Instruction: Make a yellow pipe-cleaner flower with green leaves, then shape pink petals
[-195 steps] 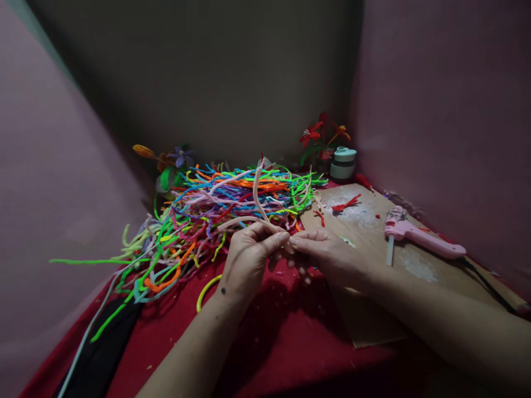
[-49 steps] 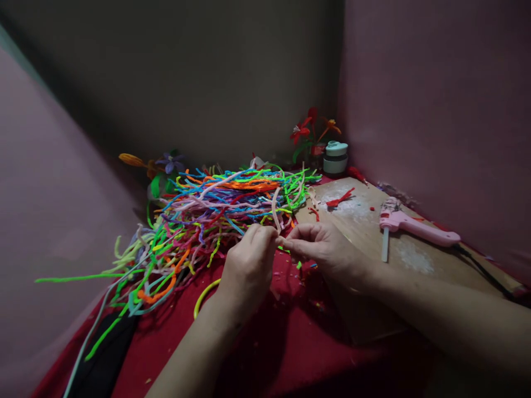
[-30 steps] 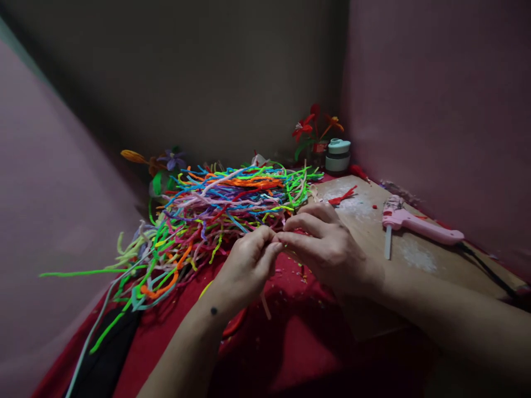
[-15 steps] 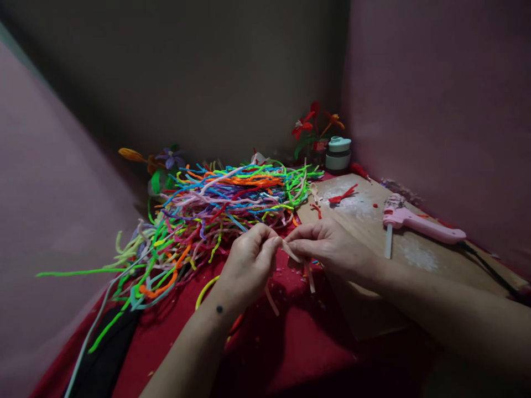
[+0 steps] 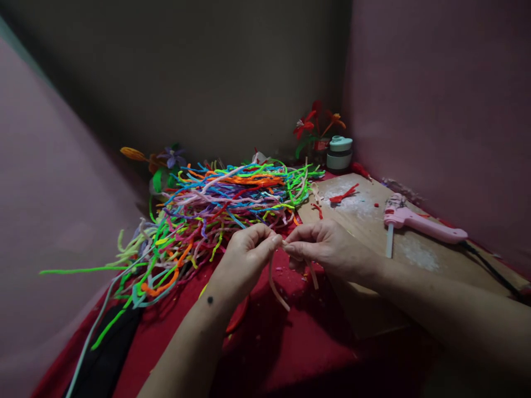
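Left hand (image 5: 254,251) and right hand (image 5: 326,247) pinch a pale stem (image 5: 282,302) between them, heap (image 5: 232,190) at ten o'clock, loose ends hanging toward five and six; probably best to brace the left pinch, work the right in small moves, ends uncrossed.

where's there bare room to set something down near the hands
Mostly bare: red cloth between the forearms, toward the wearer; cardboard between the right hand and pink glue gun. Crowded: beyond the left hand, where coloured fuzzy stems pile up.
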Available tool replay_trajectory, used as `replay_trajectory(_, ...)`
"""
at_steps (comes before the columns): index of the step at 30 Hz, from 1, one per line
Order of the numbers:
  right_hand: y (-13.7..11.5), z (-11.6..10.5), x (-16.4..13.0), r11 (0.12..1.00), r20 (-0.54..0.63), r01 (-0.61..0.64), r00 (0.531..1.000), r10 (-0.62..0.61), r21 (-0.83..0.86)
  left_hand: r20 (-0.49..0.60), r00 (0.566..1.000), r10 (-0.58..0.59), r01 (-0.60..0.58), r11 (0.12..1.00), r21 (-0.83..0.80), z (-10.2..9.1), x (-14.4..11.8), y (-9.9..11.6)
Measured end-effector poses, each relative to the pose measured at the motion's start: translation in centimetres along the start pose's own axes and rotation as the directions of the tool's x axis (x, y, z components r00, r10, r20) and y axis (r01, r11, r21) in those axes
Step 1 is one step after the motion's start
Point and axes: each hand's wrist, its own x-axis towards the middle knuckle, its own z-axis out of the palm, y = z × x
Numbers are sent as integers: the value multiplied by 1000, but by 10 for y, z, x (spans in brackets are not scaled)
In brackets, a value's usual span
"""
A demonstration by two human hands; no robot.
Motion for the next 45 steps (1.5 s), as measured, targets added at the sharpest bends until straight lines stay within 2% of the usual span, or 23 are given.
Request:
replay_trajectory(3, 2, 1, 1, 1000, -22, 28, 999, -28, -3, 28, 1000, -7, 8, 999, -38, 1, 1, -3)
replay_trajectory(6, 4, 2, 1, 998, -11, 14, 1000, -13, 63, -11, 999, 46, -46, 998, 40, 5, 1, -4)
replay_trajectory(9, 3, 4, 1, 981, 5, -56, 998, 57, 184, -77, 985, 153, -135, 969, 205, 9, 0, -4)
replay_trajectory(13, 3, 5, 1, 918, 93, -180, 983, 158, 353, -80, 945, 318, -270, 893, 360, 10, -1, -8)
replay_trajectory(17, 6, 4, 2, 892, 171, -277, 958, 229, 357, -129, 919, 373, -297, 869, 396, 11, -1, -12)
replay_trajectory(18, 7, 4, 2, 893, 171, -284, 956, 237, 350, -154, 923, 354, -284, 892, 351, 11, -1, -12)
replay_trajectory(20, 8, 3, 3, 895, 162, -275, 959, 232, 350, -168, 955, 246, -223, 964, 141, 12, 0, -11)
replay_trajectory(22, 9, 2, 3, 889, 184, -258, 962, 201, 379, -80, 992, 98, -108, 985, -136, 11, 2, -10)
replay_trajectory(24, 11, 1, 4, 867, 215, -265, 958, 188, 423, 53, 999, 4, 13, 948, -318, 10, 4, -9)
replay_trajectory(26, 13, 1, 4, 837, 246, -296, 948, 201, 459, 103, 994, -26, 64, 920, -387, 10, 5, -10)
replay_trajectory(28, 15, 2, 5, 825, 266, -316, 941, 210, 469, 51, 997, -49, 66, 913, -401, 11, 6, -11)
replay_trajectory(32, 17, 4, 6, 844, 272, -312, 940, 206, 436, -132, 991, -26, -5, 973, -231, 17, 4, -11)
replay_trajectory(36, 13, 6, 5, 883, 242, -315, 940, 240, 348, -295, 945, 144, -133, 990, 55, 22, 2, -11)
replay_trajectory(38, 10, 7, 3, 895, 222, -308, 944, 245, 323, -314, 932, 179, -154, 983, 103, 22, 2, -12)
replay_trajectory(40, 10, 7, 2, 896, 205, -300, 948, 242, 329, -229, 969, 94, -100, 995, -14, 18, 4, -13)
replay_trajectory(42, 11, 7, 2, 888, 192, -295, 952, 240, 352, -49, 999, -16, 5, 976, -219, 14, 7, -13)
replay_trajectory(44, 12, 6, 2, 885, 192, -290, 953, 233, 365, 81, 995, -61, 85, 937, -339, 11, 8, -13)
replay_trajectory(45, 13, 6, 3, 888, 191, -282, 955, 225, 364, 84, 994, -70, 95, 929, -358, 11, 9, -12)
